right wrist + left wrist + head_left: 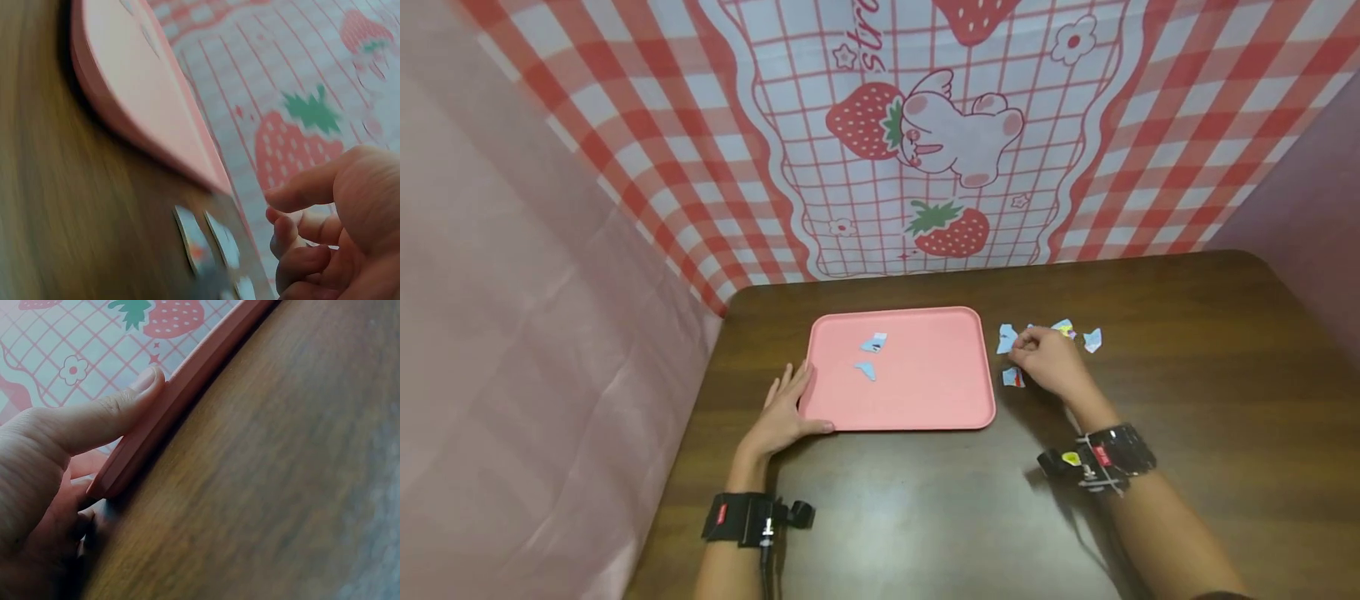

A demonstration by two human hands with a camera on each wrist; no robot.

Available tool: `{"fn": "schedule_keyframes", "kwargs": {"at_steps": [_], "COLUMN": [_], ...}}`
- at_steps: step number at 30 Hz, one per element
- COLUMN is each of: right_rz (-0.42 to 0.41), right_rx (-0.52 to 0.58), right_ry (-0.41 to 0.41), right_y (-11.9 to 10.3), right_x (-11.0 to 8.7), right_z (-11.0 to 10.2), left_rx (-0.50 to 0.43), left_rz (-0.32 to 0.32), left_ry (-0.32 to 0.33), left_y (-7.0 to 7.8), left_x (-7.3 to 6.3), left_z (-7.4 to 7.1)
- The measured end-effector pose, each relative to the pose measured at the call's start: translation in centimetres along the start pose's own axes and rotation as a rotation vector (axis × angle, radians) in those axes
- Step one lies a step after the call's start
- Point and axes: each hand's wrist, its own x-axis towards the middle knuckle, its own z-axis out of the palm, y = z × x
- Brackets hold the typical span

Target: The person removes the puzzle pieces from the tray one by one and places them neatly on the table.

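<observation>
A pink tray (925,400) carries two light-blue irregular flat pieces, one with a white part (874,342) and a plain curved one (866,370). My left hand (782,421) rests at its front left corner, fingers spread along the side. In the left wrist view the thumb (119,409) lies on the rim. Right of the tray, my right hand (1051,360) hovers over more pieces, fingers loosely curled. Thumb and index tips come together in the right wrist view, with nothing visible between them. Around it lie a blue piece (1007,337), one with red (1013,377) and one with yellow (1063,327).
Another light-blue piece (1093,340) lies right of the right hand. One small piece is mostly covered by that hand. Behind the brown wooden table (910,517) hangs a red-and-white strawberry cloth (925,208). A pale pink curtain (535,333) hangs at the left.
</observation>
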Motion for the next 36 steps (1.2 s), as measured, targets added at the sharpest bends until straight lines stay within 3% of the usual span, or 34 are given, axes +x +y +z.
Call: {"fn": "schedule_keyframes", "kwargs": {"at_steps": [5, 11, 20, 28, 36], "right_rz": [-0.043, -0.131, -0.216, -0.261, -0.254], "right_rx": [0.012, -0.074, -0.191, -0.250, -0.236], "right_ry": [-0.124, -0.262, -0.440, -0.433, -0.359], "right_y": [-3.4, -7.3, -11.0, -12.9, -13.6], "right_x": [1.0, 2.6, 3.9, 4.0, 4.1], "right_z": [2.6, 6.0, 10.9, 13.6, 15.0], "left_rx": [-0.003, 0.003, 0.000, 0.003, -0.002], "left_rz": [-0.009, -0.012, -0.014, 0.003, 0.011], "left_ry": [-0.003, -0.008, -0.016, 0.006, 0.016], "left_y": [0.1, 0.1, 0.1, -0.1, -0.3], "left_x": [0.2, 0.5, 0.7, 0.2, 0.0], "left_z": [0.3, 0.4, 0.9, 0.6, -0.1]}}
